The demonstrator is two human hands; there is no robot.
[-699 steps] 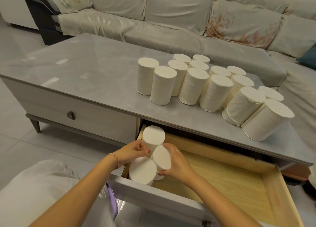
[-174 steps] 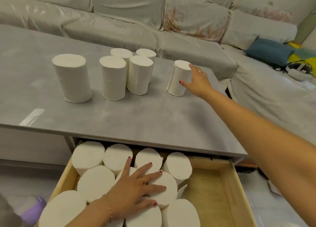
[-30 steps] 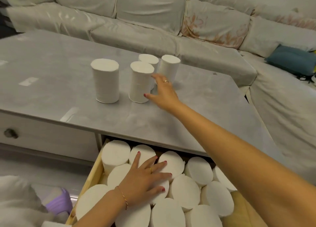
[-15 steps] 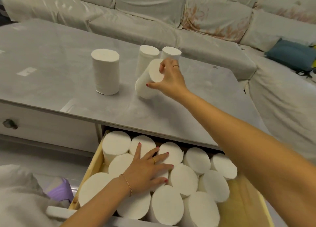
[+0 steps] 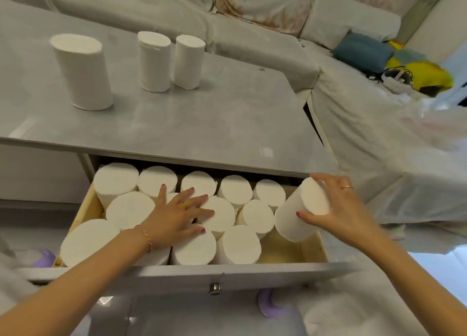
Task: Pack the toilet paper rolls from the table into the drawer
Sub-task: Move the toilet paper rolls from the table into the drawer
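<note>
White rolls are filling the left and middle of the open wooden drawer (image 5: 312, 247), standing on end and packed together. I am pressing my left hand (image 5: 174, 218) flat on their tops, fingers spread wide, gripping nothing. My right hand (image 5: 341, 209) is closing its grip around one tilted roll (image 5: 300, 211), holding it over the drawer's bare right end, just beside the packed ones. Three rolls are standing upright on the grey counter (image 5: 214, 118): one (image 5: 82, 72) alone at the left, two (image 5: 171, 61) close together behind it. A pale sofa (image 5: 252, 12) is sitting beyond.
</note>
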